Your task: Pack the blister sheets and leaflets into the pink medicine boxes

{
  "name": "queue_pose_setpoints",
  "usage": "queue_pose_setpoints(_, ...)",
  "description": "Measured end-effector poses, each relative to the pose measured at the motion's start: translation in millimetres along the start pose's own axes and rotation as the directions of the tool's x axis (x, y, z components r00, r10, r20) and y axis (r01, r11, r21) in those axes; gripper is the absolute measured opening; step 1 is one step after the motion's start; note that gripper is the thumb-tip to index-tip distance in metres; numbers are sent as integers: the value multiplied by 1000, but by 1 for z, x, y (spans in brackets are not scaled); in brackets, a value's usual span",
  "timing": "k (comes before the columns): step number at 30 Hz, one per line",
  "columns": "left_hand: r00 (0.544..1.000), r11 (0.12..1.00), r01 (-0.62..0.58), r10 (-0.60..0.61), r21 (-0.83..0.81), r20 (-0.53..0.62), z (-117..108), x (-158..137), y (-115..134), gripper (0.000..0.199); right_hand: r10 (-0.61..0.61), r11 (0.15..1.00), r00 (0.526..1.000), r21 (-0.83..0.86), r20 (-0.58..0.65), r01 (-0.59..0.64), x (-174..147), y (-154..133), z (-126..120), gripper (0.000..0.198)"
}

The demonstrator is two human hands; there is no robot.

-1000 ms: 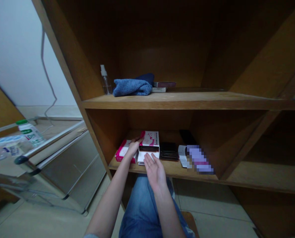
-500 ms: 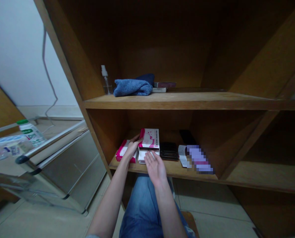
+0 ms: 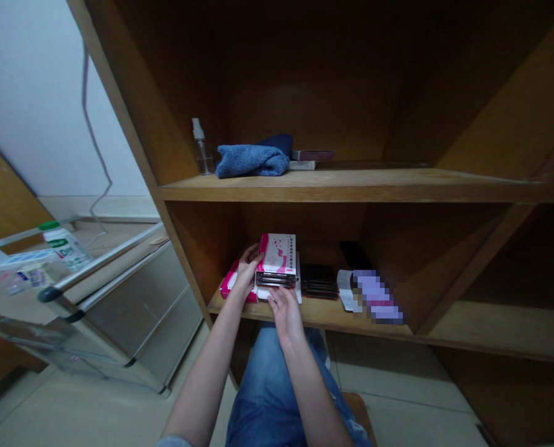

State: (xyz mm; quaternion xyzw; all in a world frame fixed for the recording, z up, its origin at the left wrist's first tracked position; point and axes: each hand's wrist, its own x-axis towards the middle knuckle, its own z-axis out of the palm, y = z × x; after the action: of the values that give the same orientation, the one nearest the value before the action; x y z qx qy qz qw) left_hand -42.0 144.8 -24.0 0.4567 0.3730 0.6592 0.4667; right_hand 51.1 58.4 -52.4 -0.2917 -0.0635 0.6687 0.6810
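Observation:
On the lower shelf, my left hand is closed on the left side of a pink-and-white medicine box. The box's near end is open, showing a stack of dark, thin packs inside. My right hand is just below that end, palm turned up and fingers stretched, with the fingertips at the packs' lower edge. Whether they touch the packs I cannot tell. A white carton shows partly beneath the box. Another pink-and-white box lies to the left, partly behind my left hand. To the right sits a dark stack of similar packs.
Farther right on the lower shelf lie a white paper, a blurred-out item and a black flat object. The upper shelf holds a spray bottle, a blue towel and flat boxes. A cart stands at left.
The medicine box has tipped so that its open end with the dark packs faces me. My right hand has shifted slightly left, its fingers now at that end.

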Motion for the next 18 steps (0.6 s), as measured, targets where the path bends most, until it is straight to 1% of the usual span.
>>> queue_pose_setpoints(2, 1000, 1000, -14, 14, 25, 5, 0, -1, 1, 45, 9, 998, 1000, -59, -5, -9, -3, 0, -3, 25)
queue_pose_setpoints(5, 999, 996, -28, 24, 80, 42, 0, -2, 2, 43, 48, 987, 999, -152, 4, -47, -6, -3, -7, 38)
queue_pose_setpoints(7, 998, 992, -37, 29, 120, 62, -1, -2, 1, 43, 31, 977, 999, -212, 14, -27, -7, -8, -8, 49)
queue_pose_setpoints(9, 997, 986, -41, 31, 160, 68, -1, -1, 0, 43, -11, 964, 1000, -267, 17, 15, -7, -12, -8, 59)
queue_pose_setpoints(11, 997, 980, -38, 26, 195, 67, -2, 0, -2, 43, -28, 952, 999, -305, 18, 32, -7, -16, -7, 65)
queue_pose_setpoints(15, 997, 976, -34, 19, 213, 73, -3, 3, -7, 40, -29, 937, 999, -346, 24, 36, -11, -20, -7, 65)
queue_pose_setpoints(18, 999, 976, -14, 5, 219, 42, -4, 4, -9, 38, -45, 924, 998, -379, 33, 54, -22, -23, -8, 61)
